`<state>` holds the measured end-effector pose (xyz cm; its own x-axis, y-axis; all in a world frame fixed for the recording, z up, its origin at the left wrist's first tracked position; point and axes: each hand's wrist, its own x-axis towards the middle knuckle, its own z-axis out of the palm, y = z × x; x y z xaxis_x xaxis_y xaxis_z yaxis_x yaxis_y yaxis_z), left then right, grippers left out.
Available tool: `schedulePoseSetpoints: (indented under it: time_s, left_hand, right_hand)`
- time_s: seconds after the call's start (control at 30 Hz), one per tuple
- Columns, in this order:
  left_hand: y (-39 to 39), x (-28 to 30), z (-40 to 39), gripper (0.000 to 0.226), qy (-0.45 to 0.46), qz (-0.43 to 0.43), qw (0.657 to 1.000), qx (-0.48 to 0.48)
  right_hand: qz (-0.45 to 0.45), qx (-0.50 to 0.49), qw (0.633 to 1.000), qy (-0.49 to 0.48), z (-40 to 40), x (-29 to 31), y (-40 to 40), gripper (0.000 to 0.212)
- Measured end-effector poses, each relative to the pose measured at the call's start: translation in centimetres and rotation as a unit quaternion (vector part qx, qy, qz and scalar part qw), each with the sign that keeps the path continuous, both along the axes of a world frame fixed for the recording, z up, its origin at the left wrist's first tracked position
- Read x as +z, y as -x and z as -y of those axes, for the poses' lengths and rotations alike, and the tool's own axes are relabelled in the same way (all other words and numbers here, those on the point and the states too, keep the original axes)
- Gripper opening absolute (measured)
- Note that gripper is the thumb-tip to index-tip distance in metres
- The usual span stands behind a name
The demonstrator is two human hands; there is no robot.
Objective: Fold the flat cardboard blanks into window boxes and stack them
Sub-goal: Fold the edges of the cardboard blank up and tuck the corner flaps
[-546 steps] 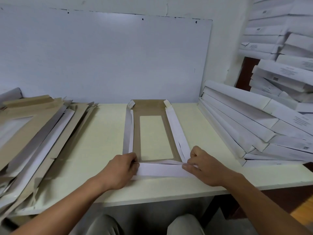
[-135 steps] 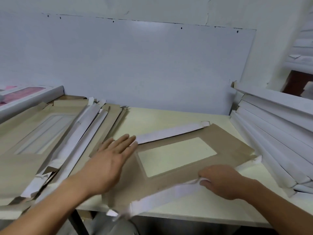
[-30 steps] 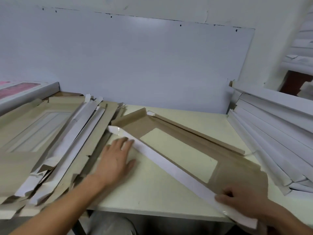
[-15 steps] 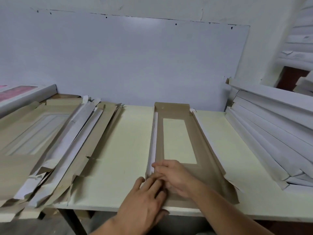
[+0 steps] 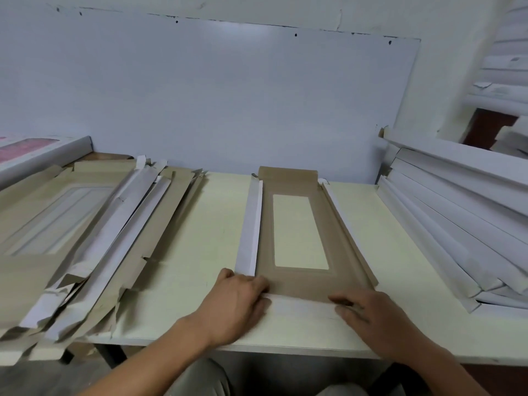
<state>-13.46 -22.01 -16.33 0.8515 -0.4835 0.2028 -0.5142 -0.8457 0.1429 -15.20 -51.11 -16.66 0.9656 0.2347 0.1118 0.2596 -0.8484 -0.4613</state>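
A flat cardboard blank (image 5: 320, 284) lies lengthwise in the middle of the table, brown side up, with a rectangular window (image 5: 298, 231). Its left long flap (image 5: 250, 227) stands folded, white side showing, and the right long flap is slightly raised. The white near end flap (image 5: 300, 308) is turned up toward me. My left hand (image 5: 237, 304) grips that flap's left corner with curled fingers. My right hand (image 5: 371, 317) presses on its right part with fairly straight fingers. Folded white boxes (image 5: 457, 224) are stacked on the right.
A messy pile of unfolded blanks (image 5: 85, 238) covers the table's left side, with a pink-window box (image 5: 34, 150) behind it. A white board leans on the wall at the back. More white boxes (image 5: 511, 90) are stacked far right. The table's front edge (image 5: 285, 348) lies just below my hands.
The hands were together at the blank's near left edge half a second ago. They have spread apart, and the white near end flap is now turned up between them.
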Motion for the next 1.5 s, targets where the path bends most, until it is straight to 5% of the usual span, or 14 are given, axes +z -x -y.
schedulePoseSetpoints:
  time_s: [0.27, 0.47, 0.7, 0.83, 1.03, 1.3, 1.5]
  left_hand:
    - [-0.2, -1.5, 2.7, 0.028, -0.043, 0.098, 0.993, 0.048]
    - [0.0, -2.6, 2.6, 0.035, -0.080, 0.082, 0.993, -0.027]
    - [-1.1, -1.4, 0.9, 0.015, -0.106, 0.113, 0.986, -0.060]
    - [-1.6, -0.7, 0.7, 0.044, -0.132, 0.094, 0.985, -0.061]
    - [-2.1, -0.4, 0.7, 0.045, -0.128, 0.088, 0.986, -0.058]
    - [-2.0, 1.4, 1.9, 0.010, -0.147, 0.039, 0.988, 0.020]
    - [0.0, -1.6, 5.0, 0.045, -0.135, 0.119, 0.984, -0.005]
  right_hand:
    - [0.080, 0.000, 0.988, 0.132, -4.2, -1.4, 0.1, 0.058]
    - [0.004, 0.083, 0.995, 0.053, -5.1, -3.1, 0.8, 0.051]
    - [0.054, 0.027, 0.991, 0.122, -2.5, -2.8, 0.1, 0.039]
    - [0.035, 0.053, 0.990, 0.126, -2.2, -1.8, -0.7, 0.042]
    - [0.093, 0.104, 0.983, 0.122, -2.1, -1.1, -1.9, 0.027]
    - [0.040, 0.043, 0.996, 0.062, -3.1, -1.2, -3.0, 0.023]
    - [0.031, 0.088, 0.984, 0.153, -5.4, -2.4, -3.6, 0.048]
